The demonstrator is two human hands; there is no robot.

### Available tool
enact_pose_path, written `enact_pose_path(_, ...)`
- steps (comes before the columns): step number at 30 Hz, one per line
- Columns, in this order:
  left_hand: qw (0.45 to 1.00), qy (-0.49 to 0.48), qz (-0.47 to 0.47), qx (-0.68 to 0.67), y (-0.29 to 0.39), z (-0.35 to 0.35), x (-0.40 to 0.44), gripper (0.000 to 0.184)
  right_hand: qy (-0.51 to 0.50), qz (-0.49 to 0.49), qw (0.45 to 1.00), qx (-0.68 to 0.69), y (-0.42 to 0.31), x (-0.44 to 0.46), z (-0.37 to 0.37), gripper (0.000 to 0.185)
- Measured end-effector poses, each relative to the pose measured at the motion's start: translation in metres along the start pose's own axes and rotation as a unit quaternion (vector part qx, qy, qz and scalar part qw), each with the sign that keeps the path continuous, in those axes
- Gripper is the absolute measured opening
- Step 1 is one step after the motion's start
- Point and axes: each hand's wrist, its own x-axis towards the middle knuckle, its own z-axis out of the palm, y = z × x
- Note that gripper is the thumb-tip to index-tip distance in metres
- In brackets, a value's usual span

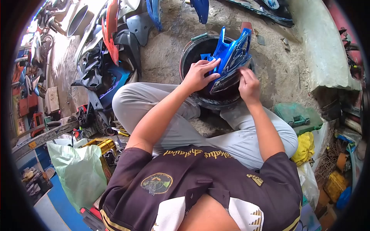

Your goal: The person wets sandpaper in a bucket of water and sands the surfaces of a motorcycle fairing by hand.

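A glossy blue motorcycle fairing panel (229, 52) with dark and white graphics lies tilted over a round black tub (187, 54) between my legs. My left hand (199, 76) grips the panel from its left side, fingers laid over the surface and thumb lower down. At the panel's lower right edge, my right hand (249, 85) has its thumb and fingertips pinched together. Whatever may be between those fingertips is too small to make out. The inside of the tub is dark and partly hidden beneath the panel.
More fairing parts, including a red panel (110, 36) and a blue panel (154, 13), lie ahead and left. A green tool case (297, 117) and yellow bag (304, 148) sit right. A pale plastic bag (77, 173) stands left. A concrete ledge (322, 46) rises on the right.
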Motion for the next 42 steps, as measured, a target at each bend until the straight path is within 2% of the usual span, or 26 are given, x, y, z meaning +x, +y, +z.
enact_pose_path(4, 1.000, -0.003, -0.009, -0.008, 0.001, -0.003, 0.000, 0.067, -0.026, -0.129, 0.991, 0.020, -0.023, -0.017, 0.009, 0.025)
enact_pose_path(7, 1.000, -0.008, -0.013, -0.019, -0.004, -0.001, 0.001, 0.068, -0.009, -0.112, 0.993, -0.039, -0.004, -0.007, 0.006, 0.027)
enact_pose_path(8, 1.000, -0.006, -0.006, -0.015, -0.005, 0.000, 0.001, 0.068, -0.026, -0.006, 0.999, -0.037, 0.006, -0.004, 0.001, 0.026)
enact_pose_path(9, 1.000, -0.002, -0.001, -0.012, -0.006, 0.001, 0.001, 0.068, 0.019, -0.008, 0.999, -0.026, 0.012, 0.004, -0.002, 0.024)
enact_pose_path(13, 1.000, -0.014, -0.006, -0.018, -0.008, 0.000, 0.001, 0.067, -0.053, -0.139, 0.989, 0.010, -0.022, -0.010, 0.006, 0.027)
enact_pose_path(15, 1.000, -0.015, -0.007, -0.016, -0.005, 0.000, 0.003, 0.067, -0.037, -0.117, 0.992, -0.005, -0.013, -0.006, 0.007, 0.027)
enact_pose_path(17, 1.000, -0.015, -0.013, -0.016, -0.002, -0.001, 0.002, 0.067, -0.019, -0.023, 0.999, -0.030, 0.008, 0.002, 0.001, 0.030)
enact_pose_path(18, 1.000, -0.015, -0.010, -0.014, -0.004, 0.000, 0.000, 0.067, -0.002, -0.031, 0.999, -0.020, 0.010, 0.009, -0.003, 0.030)
enact_pose_path(22, 0.999, -0.023, -0.016, -0.026, -0.010, 0.000, 0.003, 0.067, -0.044, -0.125, 0.991, 0.012, -0.031, -0.014, 0.011, 0.026)
enact_pose_path(25, 0.999, -0.026, -0.021, -0.019, -0.005, -0.001, 0.003, 0.066, -0.033, -0.105, 0.994, -0.008, -0.015, -0.005, 0.008, 0.024)
enact_pose_path(27, 0.999, -0.029, -0.017, -0.004, 0.002, -0.003, 0.003, 0.066, -0.005, 0.019, 1.000, -0.009, 0.004, 0.006, -0.001, 0.023)
enact_pose_path(29, 1.000, -0.021, -0.008, -0.014, 0.002, -0.003, 0.002, 0.066, -0.010, -0.002, 1.000, -0.019, 0.001, 0.006, -0.004, 0.023)
enact_pose_path(32, 1.000, -0.009, 0.003, -0.022, -0.010, 0.002, 0.002, 0.065, -0.039, -0.090, 0.994, 0.041, -0.027, -0.010, 0.012, 0.023)
enact_pose_path(35, 0.999, -0.018, -0.011, -0.028, -0.008, -0.001, 0.002, 0.065, -0.050, -0.111, 0.992, 0.027, -0.025, -0.006, 0.008, 0.026)
enact_pose_path(38, 1.000, -0.014, -0.002, -0.011, 0.000, -0.001, 0.002, 0.064, -0.008, 0.028, 1.000, 0.003, -0.001, 0.005, -0.002, 0.023)
enact_pose_path(41, 0.999, -0.017, -0.003, -0.027, -0.003, 0.002, 0.003, 0.064, -0.008, -0.069, 0.997, 0.026, -0.031, -0.011, 0.010, 0.022)
enact_pose_path(42, 0.999, -0.020, -0.005, -0.036, -0.005, 0.001, 0.003, 0.064, -0.037, -0.112, 0.992, 0.035, -0.044, -0.019, 0.016, 0.022)
